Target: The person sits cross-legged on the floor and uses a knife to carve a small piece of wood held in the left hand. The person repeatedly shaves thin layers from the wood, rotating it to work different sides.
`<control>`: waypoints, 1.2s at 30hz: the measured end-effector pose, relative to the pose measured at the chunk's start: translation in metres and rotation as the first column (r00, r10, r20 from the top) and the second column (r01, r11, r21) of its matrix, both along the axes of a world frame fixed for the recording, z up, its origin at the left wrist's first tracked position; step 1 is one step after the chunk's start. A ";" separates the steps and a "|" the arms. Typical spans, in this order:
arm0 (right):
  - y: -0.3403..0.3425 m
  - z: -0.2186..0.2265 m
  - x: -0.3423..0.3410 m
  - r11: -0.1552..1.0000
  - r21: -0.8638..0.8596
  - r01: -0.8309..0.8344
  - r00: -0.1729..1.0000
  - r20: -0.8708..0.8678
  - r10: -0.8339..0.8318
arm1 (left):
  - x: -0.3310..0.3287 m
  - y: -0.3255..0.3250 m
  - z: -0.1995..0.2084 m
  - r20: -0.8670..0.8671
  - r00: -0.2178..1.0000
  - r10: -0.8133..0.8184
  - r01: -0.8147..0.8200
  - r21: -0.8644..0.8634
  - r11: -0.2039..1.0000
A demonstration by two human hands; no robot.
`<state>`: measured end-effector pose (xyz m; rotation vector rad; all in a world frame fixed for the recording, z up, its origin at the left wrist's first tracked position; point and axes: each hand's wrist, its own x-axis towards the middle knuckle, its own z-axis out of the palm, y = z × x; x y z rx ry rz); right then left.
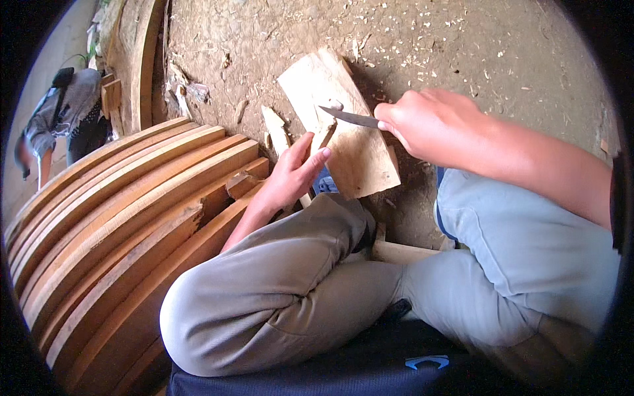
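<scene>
My left hand [294,169] is closed round a short, pale piece of wood [321,134], its fingers and thumb on either side. This piece stands over a wide, flat wooden block [360,148], which lies tilted on the ground in front of my legs. In my right hand [429,125] is a knife [351,117] with a dark, curved blade. The blade points left across the block, close above the top of the held piece. My right fist hides the knife's handle. Left of the block, near my left hand, lies a split wood piece [276,130].
Long sawn planks [139,198] are stacked at my left, beside my knee. Wood chips [380,56] are scattered over the earth floor [462,39]. Another person [72,112] bends over at the far left. A pale wooden bar [403,253] lies between my legs.
</scene>
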<state>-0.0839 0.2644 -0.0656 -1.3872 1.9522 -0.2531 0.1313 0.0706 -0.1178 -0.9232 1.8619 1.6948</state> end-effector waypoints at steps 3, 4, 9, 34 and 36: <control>0.004 -0.010 0.002 0.996 0.053 -0.071 0.997 -0.016 0.072 | -0.006 0.009 0.002 -0.013 0.970 -0.242 0.236 -0.179 0.955; 0.005 -0.014 0.002 0.992 0.092 -0.091 0.996 0.003 0.091 | -0.006 0.012 0.000 0.004 0.954 -0.301 0.295 -0.217 0.931; 0.010 -0.022 0.006 0.986 0.149 -0.079 0.993 0.103 0.064 | -0.006 0.021 0.001 0.096 0.944 -0.316 0.327 -0.139 0.935; 0.003 -0.045 -0.013 0.894 -0.176 0.412 0.890 0.290 -0.353 | -0.013 -0.004 0.012 -0.114 0.959 0.259 -0.147 0.580 0.801; 0.001 -0.044 -0.014 0.894 -0.146 0.424 0.882 0.292 -0.370 | -0.012 -0.006 0.012 -0.129 0.963 0.236 -0.120 0.581 0.805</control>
